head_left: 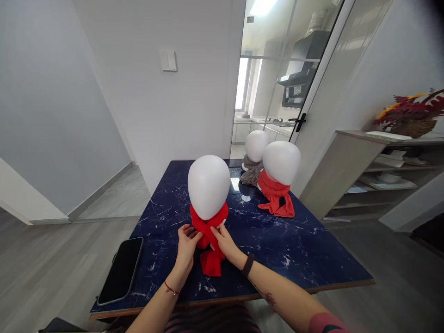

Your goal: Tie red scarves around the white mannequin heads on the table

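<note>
A white mannequin head (209,187) stands on the blue marbled table in front of me, a bright red scarf (212,264) wrapped round its neck. The scarf's ends hang down and lie on the tabletop. My left hand (187,243) grips the scarf at its left side, thumb and fingers pinched near the knot. On the other side, my right hand (225,239) has its fingers closed on the scarf's front. Part of the fabric is hidden behind my fingers.
Behind to the right stand a white head (281,162) with an orange-red scarf (275,194) and another head (257,145) with a grey-brown scarf (251,172). A phone (121,269) lies at the table's (305,256) left edge. A shelf unit (360,162) stands right, beyond the table.
</note>
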Demonstrator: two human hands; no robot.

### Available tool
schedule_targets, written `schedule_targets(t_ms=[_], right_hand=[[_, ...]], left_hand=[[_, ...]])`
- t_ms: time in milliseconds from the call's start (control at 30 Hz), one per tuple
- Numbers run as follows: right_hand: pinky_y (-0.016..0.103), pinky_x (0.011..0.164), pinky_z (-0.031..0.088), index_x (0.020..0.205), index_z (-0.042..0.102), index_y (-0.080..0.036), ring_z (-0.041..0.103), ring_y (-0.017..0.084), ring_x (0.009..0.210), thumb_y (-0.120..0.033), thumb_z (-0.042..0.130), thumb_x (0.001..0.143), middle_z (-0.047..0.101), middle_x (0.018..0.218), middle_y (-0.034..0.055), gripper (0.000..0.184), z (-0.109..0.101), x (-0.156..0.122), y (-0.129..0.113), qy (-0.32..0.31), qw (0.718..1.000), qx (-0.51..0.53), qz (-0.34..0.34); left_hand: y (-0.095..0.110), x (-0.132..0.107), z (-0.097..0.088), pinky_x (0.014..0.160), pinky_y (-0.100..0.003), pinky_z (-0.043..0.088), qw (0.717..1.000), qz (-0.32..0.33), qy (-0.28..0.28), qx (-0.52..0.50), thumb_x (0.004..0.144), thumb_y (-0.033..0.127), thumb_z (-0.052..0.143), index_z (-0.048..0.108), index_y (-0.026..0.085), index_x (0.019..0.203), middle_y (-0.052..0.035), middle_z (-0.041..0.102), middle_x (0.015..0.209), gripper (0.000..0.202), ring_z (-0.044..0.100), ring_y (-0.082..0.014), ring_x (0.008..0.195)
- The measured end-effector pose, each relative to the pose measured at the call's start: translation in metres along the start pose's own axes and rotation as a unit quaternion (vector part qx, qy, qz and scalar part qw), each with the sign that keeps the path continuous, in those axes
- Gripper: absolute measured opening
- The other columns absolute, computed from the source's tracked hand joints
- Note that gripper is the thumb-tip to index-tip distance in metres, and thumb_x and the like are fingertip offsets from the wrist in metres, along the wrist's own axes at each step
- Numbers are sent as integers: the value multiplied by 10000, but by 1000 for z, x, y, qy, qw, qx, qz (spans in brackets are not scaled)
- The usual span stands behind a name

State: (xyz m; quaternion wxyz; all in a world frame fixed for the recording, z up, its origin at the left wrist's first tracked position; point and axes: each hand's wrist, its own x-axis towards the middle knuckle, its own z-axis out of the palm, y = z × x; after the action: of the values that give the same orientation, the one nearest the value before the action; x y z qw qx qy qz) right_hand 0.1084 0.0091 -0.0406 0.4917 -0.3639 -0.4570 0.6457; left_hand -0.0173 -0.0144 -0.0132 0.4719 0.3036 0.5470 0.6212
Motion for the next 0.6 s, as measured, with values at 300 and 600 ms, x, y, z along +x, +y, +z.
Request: schedule_targets(t_ms=[300, 600], right_hand=[[180, 391, 285, 869, 470, -185, 409, 36, 374, -475, 732, 671, 619, 624, -38, 438, 0, -6, -23, -71, 996, 37, 47], [173, 418, 350, 808, 600, -128, 472, 50, 432, -412, 768, 657, 629, 605, 6, 363, -15, -5, -37, -2, 987, 97, 125]], left_hand=[[20, 17, -17, 568, -250, 454, 983, -8, -86, 161, 565, 231, 712, 629, 121, 861, -37, 678, 712, 326, 605, -149, 597], [42, 33, -47, 710, -315, 494, 953, -9, -186, 238, 655, 403, 686, 713, 142, 910, -86, 736, 841, 365, 665, -229, 770]])
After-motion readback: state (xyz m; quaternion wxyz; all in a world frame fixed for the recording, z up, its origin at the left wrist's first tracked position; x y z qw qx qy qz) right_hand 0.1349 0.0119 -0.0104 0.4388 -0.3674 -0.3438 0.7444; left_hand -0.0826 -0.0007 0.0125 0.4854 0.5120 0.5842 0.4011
